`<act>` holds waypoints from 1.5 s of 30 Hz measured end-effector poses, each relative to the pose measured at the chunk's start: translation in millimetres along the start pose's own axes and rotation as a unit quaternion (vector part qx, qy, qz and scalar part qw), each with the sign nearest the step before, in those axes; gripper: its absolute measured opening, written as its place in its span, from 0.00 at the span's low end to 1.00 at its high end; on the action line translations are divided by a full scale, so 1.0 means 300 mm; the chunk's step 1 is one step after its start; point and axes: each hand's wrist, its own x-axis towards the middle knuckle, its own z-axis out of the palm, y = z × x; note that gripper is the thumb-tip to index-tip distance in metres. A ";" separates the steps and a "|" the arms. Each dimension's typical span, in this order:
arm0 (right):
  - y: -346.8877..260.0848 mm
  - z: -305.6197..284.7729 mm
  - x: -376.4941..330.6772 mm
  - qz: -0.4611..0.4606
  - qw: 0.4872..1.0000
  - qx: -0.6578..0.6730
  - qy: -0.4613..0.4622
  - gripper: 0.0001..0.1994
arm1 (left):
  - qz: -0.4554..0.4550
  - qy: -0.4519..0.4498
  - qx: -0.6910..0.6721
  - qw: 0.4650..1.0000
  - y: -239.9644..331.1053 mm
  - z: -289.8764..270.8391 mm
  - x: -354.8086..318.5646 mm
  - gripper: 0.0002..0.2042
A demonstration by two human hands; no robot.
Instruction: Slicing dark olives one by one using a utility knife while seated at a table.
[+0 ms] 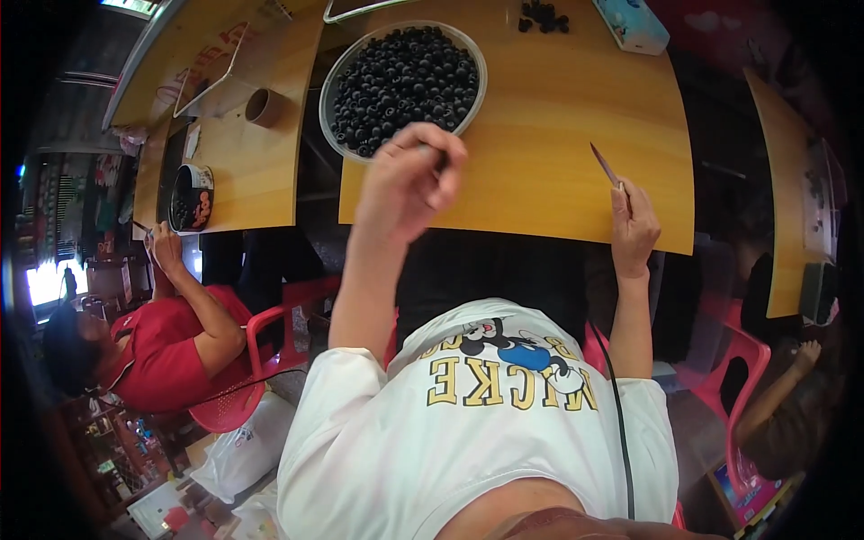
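A round, clear-rimmed tub [481, 67] full of small black round pieces [405, 85] stands at the table's near left. Several of the pieces show a ring or hole, but their exact kind is unclear. My left hand [409, 180] is raised at the tub's near rim. Its curled fingers close on a small black piece [442, 160], mostly hidden and slightly blurred. At the table's right front edge, my right hand [635, 223] grips a thin pointed knife [604, 166], its blade slanting up and left, away from the tub's pieces.
More black pieces [543, 16] lie in a small heap at the table's far side, beside a blue and white pack [634, 25]. On the left, a person in red [184, 346] works at another table near a dark tub [192, 198] and a cup [264, 107]. Another person's arm [776, 396] shows at right.
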 end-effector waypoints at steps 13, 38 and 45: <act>-0.002 0.002 0.006 -0.027 0.999 -0.032 0.002 0.12 | 0.039 0.072 0.806 0.586 0.165 -0.071 0.204 0.12; -0.230 -0.039 0.054 -0.037 0.966 0.248 -0.067 0.13 | -0.278 0.066 -0.152 0.946 -0.313 0.113 0.025 0.03; -0.215 -0.074 0.077 -0.100 0.970 0.170 -0.145 0.14 | -0.256 0.077 -0.084 0.960 -0.311 0.103 0.016 0.04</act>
